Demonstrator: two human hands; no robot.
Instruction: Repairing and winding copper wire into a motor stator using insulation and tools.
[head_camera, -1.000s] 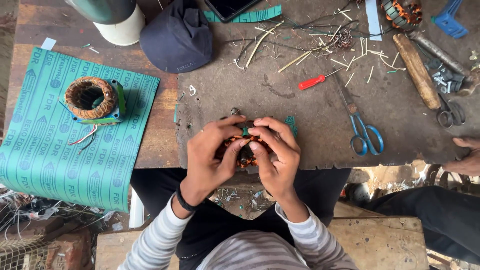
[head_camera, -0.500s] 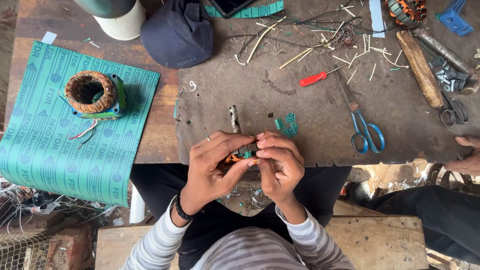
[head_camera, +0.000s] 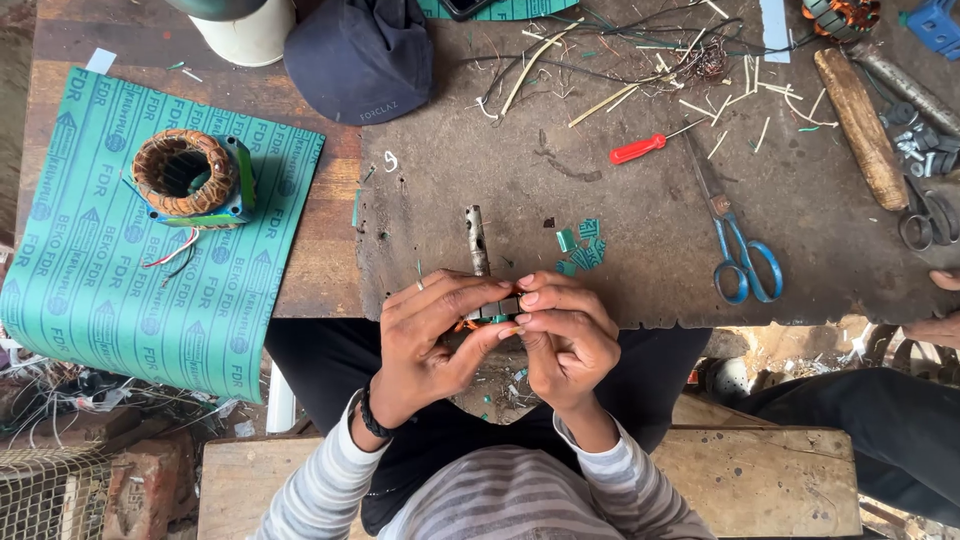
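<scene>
Head view: the left hand (head_camera: 435, 335) and right hand (head_camera: 560, 335) pinch a small motor rotor (head_camera: 490, 308) together at the desk (head_camera: 640, 240) edge, its shaft (head_camera: 477, 238) pointing away. Slackened fingertips could drop it off the edge into the lap.

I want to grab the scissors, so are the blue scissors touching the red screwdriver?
Apart. The head view shows bare dark mat between the red screwdriver and the blue scissors.
</scene>
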